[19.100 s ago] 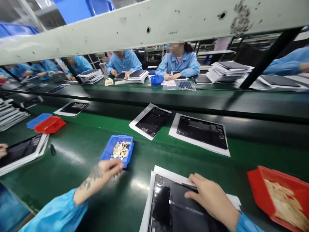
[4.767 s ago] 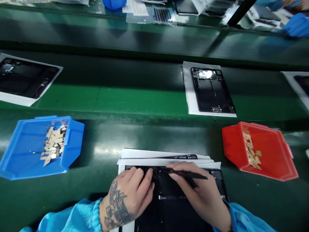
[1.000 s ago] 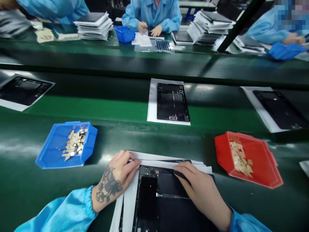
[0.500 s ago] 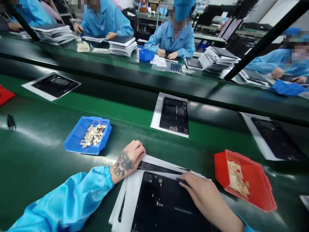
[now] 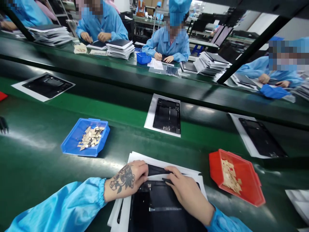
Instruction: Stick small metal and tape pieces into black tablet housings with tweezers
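Head view: my left hand [image 5: 129, 181] pinches the white sheet [image 5: 154, 177] under the black panel [image 5: 166, 201] on the tabletop [image 5: 38, 174]; my right hand [image 5: 189, 192] grips a dark tool [image 5: 167, 181]. Uneven lifting could skew the panel.

Tablet [image 5: 166, 219] on sheets [image 5: 126, 211]; bin [image 5: 72, 138] left, another bin [image 5: 251, 190] right.

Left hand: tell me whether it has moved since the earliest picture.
Yes: the left hand moved right and nearer the person, from the blue bin's edge to the black panel.
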The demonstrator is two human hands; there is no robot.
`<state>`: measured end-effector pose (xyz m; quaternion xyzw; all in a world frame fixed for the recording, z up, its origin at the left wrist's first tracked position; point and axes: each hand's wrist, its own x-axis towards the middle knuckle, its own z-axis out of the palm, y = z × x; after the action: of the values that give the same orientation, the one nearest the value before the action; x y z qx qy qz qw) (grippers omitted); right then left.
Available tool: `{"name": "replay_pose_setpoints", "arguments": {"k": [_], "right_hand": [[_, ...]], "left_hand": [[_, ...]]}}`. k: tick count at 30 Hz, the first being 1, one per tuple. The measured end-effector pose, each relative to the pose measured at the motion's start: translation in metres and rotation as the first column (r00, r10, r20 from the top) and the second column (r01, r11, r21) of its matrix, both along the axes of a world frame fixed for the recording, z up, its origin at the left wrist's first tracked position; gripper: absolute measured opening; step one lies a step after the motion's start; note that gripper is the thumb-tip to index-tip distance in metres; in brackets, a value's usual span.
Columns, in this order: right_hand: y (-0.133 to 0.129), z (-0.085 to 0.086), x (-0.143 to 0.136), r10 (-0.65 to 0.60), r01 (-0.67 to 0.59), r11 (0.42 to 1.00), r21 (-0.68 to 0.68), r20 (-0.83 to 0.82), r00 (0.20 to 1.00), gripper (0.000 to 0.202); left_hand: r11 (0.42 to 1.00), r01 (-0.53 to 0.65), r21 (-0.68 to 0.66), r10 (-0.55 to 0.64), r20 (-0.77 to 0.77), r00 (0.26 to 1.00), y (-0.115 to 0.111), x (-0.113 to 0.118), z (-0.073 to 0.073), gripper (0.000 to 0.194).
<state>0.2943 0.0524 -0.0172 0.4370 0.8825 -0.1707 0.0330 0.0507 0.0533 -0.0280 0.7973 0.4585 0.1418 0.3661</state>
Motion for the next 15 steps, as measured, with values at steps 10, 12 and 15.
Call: {"name": "replay_pose_setpoints", "arguments": {"k": [10, 12, 15], "right_hand": [[0.000, 0.011, -0.004, 0.003, -0.003, 1.000, 0.012, 0.060, 0.998, 0.016], [0.004, 0.022, -0.001, 0.002, -0.002, 1.000, -0.006, 0.033, 0.999, 0.015], [0.039, 0.045, 0.010, -0.065, 0.059, 0.997, -0.054, -0.123, 0.990, 0.013]], "left_hand": [[0.948, 0.079, -0.310, -0.127, -0.140, 0.982, 0.025, 0.026, 0.016, 0.042], [0.939, 0.121, -0.321, -0.174, -0.143, 0.974, 0.032, 0.031, 0.016, 0.030], [0.929, 0.167, -0.331, -0.223, -0.138, 0.965, 0.035, 0.034, 0.018, 0.017]]}}
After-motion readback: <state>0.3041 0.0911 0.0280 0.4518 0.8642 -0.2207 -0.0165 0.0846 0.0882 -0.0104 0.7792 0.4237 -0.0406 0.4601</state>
